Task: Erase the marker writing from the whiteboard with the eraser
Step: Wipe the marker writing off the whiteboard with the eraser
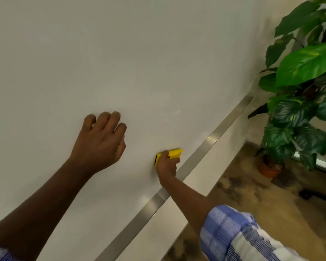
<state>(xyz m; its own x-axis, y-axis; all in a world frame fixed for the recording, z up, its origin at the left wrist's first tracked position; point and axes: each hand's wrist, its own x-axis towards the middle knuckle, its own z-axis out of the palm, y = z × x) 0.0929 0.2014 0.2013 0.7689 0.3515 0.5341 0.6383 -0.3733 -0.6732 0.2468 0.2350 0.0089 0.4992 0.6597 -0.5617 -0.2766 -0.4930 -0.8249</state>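
Observation:
The whiteboard [139, 63] fills most of the view, and I see no marker writing on the part that shows. My right hand [167, 164] grips a yellow eraser [174, 153] with a black pad and presses it flat on the board, low down near the metal bottom edge. My left hand [100, 140] rests against the board to the left of the eraser, fingers curled loosely, holding nothing.
A silver metal strip [211, 140] runs diagonally along the board's lower edge. A tall potted plant [305, 95] in an orange pot [269, 169] stands on the mottled floor at the right. A dark caster base [312, 194] shows beyond it.

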